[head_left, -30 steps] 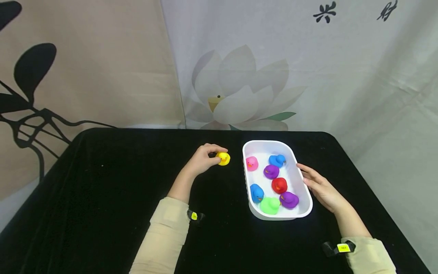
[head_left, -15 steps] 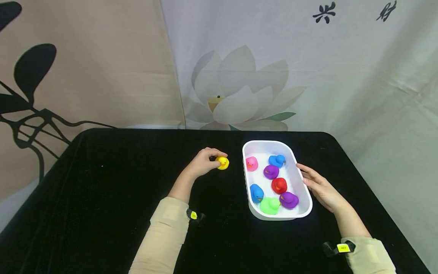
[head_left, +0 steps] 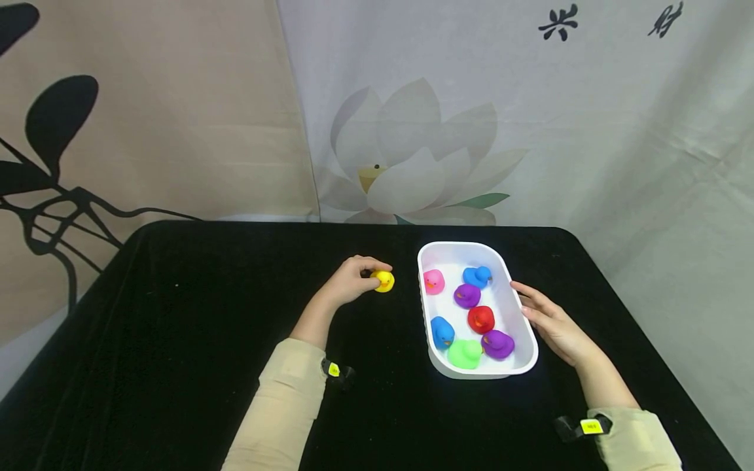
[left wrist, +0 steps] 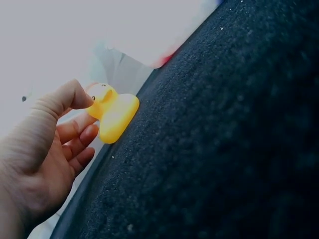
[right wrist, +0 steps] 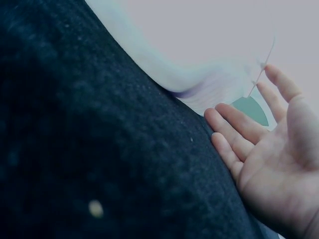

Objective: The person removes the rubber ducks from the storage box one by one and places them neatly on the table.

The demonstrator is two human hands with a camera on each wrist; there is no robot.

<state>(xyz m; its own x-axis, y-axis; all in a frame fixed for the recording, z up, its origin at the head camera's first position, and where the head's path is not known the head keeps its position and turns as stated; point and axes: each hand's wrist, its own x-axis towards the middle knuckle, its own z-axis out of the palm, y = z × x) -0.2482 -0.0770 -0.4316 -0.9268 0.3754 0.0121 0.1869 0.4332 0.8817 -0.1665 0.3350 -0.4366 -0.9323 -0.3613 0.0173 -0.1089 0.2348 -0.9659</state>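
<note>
Left of the tray, my left hand (head_left: 351, 280) pinches a small yellow rubber duck (head_left: 384, 281) between thumb and fingers. The left wrist view shows the thumb at the duck's head and its base right at the black cloth (left wrist: 199, 134). My right hand (head_left: 550, 322) is at the right side of a white tray (head_left: 461, 246), fingers fairly straight with the tips at its rim. In the tray lie several rubber ducks, among them a pink duck (head_left: 434, 281), a red duck (head_left: 481, 319) and a light green duck (head_left: 465, 354).
Two blue ducks, one a blue duck (head_left: 442, 332) at the tray's left wall, and two purple ducks, one a purple duck (head_left: 497, 344) near its front corner, share the tray. A curtain (head_left: 235, 118) with a printed lotus hangs behind the black-covered table (head_left: 177, 340).
My left hand has come slightly down toward the near side with the yellow duck, then stayed almost still. My right hand and the tray have not moved.
</note>
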